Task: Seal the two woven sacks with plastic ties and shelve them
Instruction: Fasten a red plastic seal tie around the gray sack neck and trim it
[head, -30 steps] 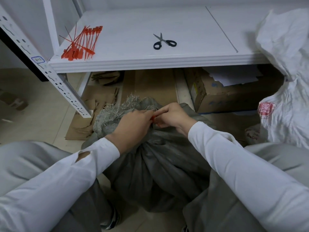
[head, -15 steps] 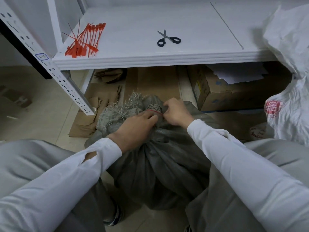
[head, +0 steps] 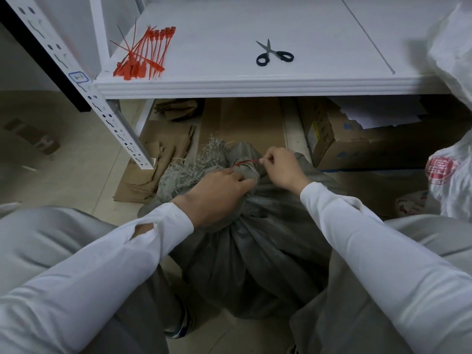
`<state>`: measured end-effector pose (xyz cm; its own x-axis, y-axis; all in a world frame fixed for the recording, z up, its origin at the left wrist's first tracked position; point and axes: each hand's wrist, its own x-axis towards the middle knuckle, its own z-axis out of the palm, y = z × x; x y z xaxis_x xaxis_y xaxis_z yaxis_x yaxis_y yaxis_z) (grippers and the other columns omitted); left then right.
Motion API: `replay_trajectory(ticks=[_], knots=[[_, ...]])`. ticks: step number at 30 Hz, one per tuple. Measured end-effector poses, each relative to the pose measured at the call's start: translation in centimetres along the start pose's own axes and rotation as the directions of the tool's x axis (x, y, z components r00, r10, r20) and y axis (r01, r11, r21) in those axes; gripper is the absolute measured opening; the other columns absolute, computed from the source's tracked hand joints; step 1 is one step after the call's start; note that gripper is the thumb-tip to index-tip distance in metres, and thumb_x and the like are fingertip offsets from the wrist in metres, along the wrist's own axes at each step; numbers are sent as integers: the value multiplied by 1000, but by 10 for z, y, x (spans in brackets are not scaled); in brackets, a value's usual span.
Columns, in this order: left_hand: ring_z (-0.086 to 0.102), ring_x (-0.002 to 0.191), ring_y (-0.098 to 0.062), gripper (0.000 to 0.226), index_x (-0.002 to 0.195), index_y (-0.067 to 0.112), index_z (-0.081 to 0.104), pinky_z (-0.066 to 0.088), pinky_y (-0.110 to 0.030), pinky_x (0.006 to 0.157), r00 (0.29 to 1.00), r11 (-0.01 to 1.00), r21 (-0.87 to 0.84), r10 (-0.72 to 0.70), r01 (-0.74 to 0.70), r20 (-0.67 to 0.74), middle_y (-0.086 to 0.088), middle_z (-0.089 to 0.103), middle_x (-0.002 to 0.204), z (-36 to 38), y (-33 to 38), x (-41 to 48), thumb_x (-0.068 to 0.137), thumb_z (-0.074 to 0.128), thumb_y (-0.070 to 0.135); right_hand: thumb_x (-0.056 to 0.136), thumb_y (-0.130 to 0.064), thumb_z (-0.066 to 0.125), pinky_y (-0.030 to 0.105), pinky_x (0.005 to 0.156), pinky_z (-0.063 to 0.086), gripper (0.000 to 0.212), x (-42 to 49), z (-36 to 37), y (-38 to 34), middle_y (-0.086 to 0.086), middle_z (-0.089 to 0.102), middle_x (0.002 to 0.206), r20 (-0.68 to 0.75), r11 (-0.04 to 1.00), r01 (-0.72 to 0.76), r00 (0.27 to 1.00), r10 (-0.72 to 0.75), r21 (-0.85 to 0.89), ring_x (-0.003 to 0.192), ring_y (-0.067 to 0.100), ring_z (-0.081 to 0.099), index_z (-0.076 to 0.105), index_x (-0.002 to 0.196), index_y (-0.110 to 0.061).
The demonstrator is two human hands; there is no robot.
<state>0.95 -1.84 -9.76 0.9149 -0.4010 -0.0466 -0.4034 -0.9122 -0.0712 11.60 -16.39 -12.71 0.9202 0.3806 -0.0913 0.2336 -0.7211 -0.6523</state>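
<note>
A grey woven sack (head: 255, 259) stands on the floor between my knees, its frayed mouth gathered into a neck. A red plastic tie (head: 245, 163) loops around that neck. My left hand (head: 217, 192) clamps the gathered neck just below the tie. My right hand (head: 279, 168) pinches the tie's free end, which stretches taut from the neck to my fingertips. A white woven sack (head: 452, 159) with a red stamp stands at the right edge. Spare red ties (head: 143, 57) lie in a bundle on the white shelf (head: 255, 85).
Black-handled scissors (head: 274, 54) lie in the middle of the shelf. Under the shelf sit a cardboard box (head: 357, 146) and flattened cardboard (head: 240, 121). A perforated white upright (head: 109, 118) stands at the left on the tiled floor.
My right hand has drawn back to the right from the neck, pulling the tie's tail out straight. My left hand stays clamped on the neck.
</note>
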Motion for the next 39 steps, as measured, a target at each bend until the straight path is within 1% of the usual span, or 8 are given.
replay_trajectory(ticks=[9,12,17,21,26,30,34,39], knots=[[61,94,-33,31,121,17,54,53,-43,75,985,979,112,166,-170,47,-12,65,104,5,0,-18,90,49,17,99,-18,49,23,72,51,19,0,15,-9,-3,64,95,-81,980,16,997,0,196,85,11,62,51,80,-18],[60,99,-31,31,122,19,52,50,-40,78,992,988,86,123,-125,27,-10,64,110,0,1,-23,93,44,18,98,-15,50,34,72,60,20,4,14,-5,5,69,99,21,939,-132,991,132,318,81,17,69,53,79,-16],[61,93,-26,20,118,24,46,46,-36,69,993,998,14,58,-59,108,-3,61,108,-13,-12,-29,99,40,21,100,-10,47,26,52,58,19,-8,20,-10,14,63,85,310,771,-346,929,202,535,68,21,66,51,81,-7],[59,77,-21,10,108,24,46,41,-31,60,990,999,29,37,-42,136,3,56,89,-22,-26,-36,101,41,27,99,-9,49,24,54,58,20,-19,28,-20,13,62,71,359,809,-271,930,81,521,56,14,65,51,80,-5],[55,91,-26,15,102,17,61,49,-36,66,984,987,-16,156,-158,-85,-9,57,108,-13,-22,-35,87,63,19,95,1,50,27,58,59,12,-33,33,-35,25,65,83,427,841,-221,904,-13,493,70,27,69,59,95,9],[57,85,-25,19,116,20,54,48,-41,68,997,968,-243,-51,62,52,-5,53,103,-11,-24,-34,98,47,24,95,6,42,30,69,61,22,-43,41,-43,26,65,91,509,815,-275,860,-28,511,81,31,68,61,103,14],[58,78,-28,10,87,22,45,49,-45,70,987,926,-342,-154,158,38,-4,59,87,-12,-27,-33,96,48,21,97,2,43,25,70,59,21,-42,38,-46,14,64,81,558,768,-366,830,14,525,73,17,64,63,96,4],[57,74,-23,11,84,19,50,49,-41,69,967,875,-431,-253,220,-20,-2,60,80,-11,-26,-32,94,55,20,98,-10,50,40,81,57,21,-38,35,-44,13,65,80,512,779,-347,858,40,522,69,18,62,66,96,3]])
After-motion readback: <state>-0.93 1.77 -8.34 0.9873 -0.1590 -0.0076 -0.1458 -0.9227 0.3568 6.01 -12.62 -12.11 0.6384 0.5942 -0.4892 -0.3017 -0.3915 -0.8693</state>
